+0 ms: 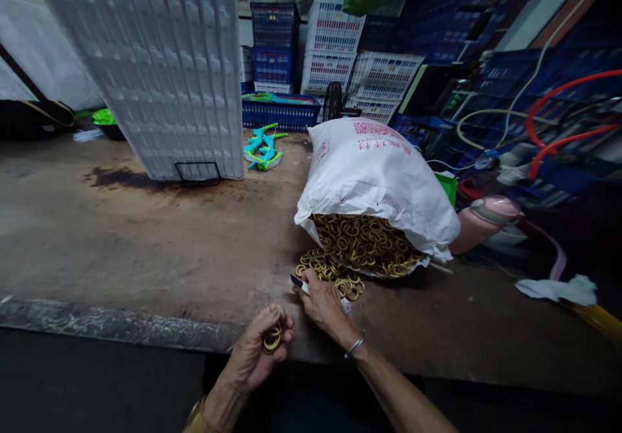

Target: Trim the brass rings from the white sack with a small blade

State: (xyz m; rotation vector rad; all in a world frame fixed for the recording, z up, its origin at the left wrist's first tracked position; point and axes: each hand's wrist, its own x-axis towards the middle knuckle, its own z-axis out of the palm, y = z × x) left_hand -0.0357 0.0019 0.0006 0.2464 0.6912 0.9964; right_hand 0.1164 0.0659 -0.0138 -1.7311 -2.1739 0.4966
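Observation:
Brass-coloured rings (272,339) lie in my left hand (257,345), its fingers curled around them near the table's front edge. My right hand (324,304) is closed on a knife (297,282) with a dark blade that points up and to the left. Just beyond it a small heap of loose rings (354,286) lies on the table, beside the right fingers. These rings spill from the open mouth of a white woven sack (369,170), which rests on its side and is full of more rings (369,242).
A translucent ribbed plastic panel (184,83) stands upright in a black wire stand (197,172) on the worn table (146,245). Blue-green plastic pieces (265,148) lie beside it. Stacked crates (333,28) fill the back; a pink bottle (486,222) is right of the sack.

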